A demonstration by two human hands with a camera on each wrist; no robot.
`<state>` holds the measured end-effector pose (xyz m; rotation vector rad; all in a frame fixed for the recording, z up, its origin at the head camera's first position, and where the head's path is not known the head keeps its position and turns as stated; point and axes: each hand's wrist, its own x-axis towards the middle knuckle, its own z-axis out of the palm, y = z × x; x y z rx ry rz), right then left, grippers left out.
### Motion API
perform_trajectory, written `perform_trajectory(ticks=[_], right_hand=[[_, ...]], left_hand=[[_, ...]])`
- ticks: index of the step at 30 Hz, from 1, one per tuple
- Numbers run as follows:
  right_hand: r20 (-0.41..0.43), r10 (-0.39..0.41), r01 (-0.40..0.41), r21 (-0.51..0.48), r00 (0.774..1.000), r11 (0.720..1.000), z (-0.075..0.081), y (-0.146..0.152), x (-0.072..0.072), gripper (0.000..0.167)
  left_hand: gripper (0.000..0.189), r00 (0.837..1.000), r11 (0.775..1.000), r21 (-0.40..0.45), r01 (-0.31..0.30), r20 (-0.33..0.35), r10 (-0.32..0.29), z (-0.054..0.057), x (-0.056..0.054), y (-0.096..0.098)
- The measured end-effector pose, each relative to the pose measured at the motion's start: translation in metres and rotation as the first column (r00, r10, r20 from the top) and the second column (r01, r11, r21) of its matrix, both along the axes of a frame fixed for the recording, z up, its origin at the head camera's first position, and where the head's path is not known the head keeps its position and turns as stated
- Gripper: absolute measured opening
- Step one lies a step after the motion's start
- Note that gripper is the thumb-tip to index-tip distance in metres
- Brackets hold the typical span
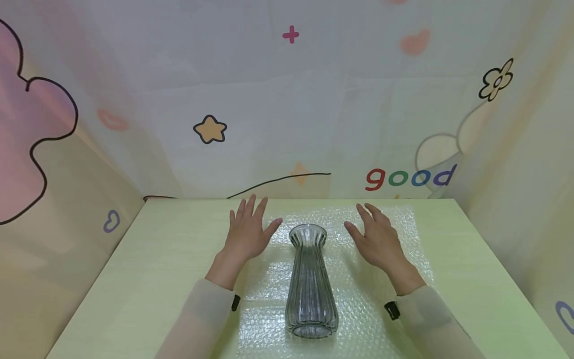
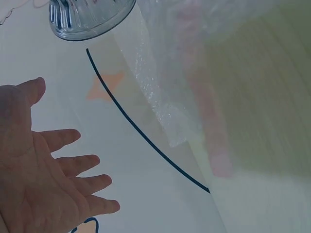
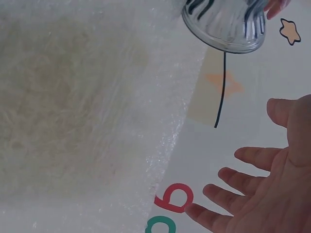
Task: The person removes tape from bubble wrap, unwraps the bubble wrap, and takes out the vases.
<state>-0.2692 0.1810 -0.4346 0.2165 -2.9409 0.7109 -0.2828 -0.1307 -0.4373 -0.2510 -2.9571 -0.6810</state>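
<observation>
A ribbed clear glass vase [image 1: 310, 279] with a flared rim lies or stands over a sheet of bubble wrap [image 1: 363, 309] in the middle of the table; I cannot tell which. To its left, my left hand [image 1: 248, 234] is raised with fingers spread, touching nothing. My right hand [image 1: 378, 239] hovers on the other side, likewise spread and apart from the glass. Both wrist views catch the vase's rim [image 2: 92, 22] at the top, with the left palm [image 2: 43, 189] and the right palm [image 3: 272, 194] bare.
The pale yellow-green table [image 1: 148, 279] extends to both sides of the bubble wrap. A printed curtain [image 1: 269, 99] with a star, hearts and the word "good" hangs behind the table and along its sides. Each sleeve has a small black piece [image 1: 392, 310] at the wrist.
</observation>
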Motion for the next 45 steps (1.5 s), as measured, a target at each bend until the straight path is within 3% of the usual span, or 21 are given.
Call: perform_trajectory(ticks=[13, 23, 34, 45], right_hand=[[0.043, 0.014, -0.016, 0.059, 0.999, 0.998, -0.007, -0.006, -0.020, 0.074], [0.069, 0.001, -0.007, 0.086, 0.998, 0.996, -0.009, -0.007, -0.030, 0.075], [0.135, 0.005, -0.014, 0.065, 0.991, 0.998, -0.012, -0.018, -0.029, 0.076], [0.165, 0.067, -0.081, 0.079, 0.984, 0.994, -0.008, -0.031, -0.019, 0.091]], left_hand=[[0.081, 0.997, 0.997, -0.063, -0.047, 0.050, 0.050, -0.011, -0.019, 0.006], [0.082, 0.994, 0.990, -0.130, -0.059, 0.080, 0.070, -0.011, -0.030, 0.006], [0.082, 0.993, 0.988, -0.153, -0.025, 0.107, 0.042, -0.003, -0.025, 0.021], [0.096, 0.988, 0.992, -0.123, 0.004, 0.157, 0.015, 0.003, -0.013, 0.040]])
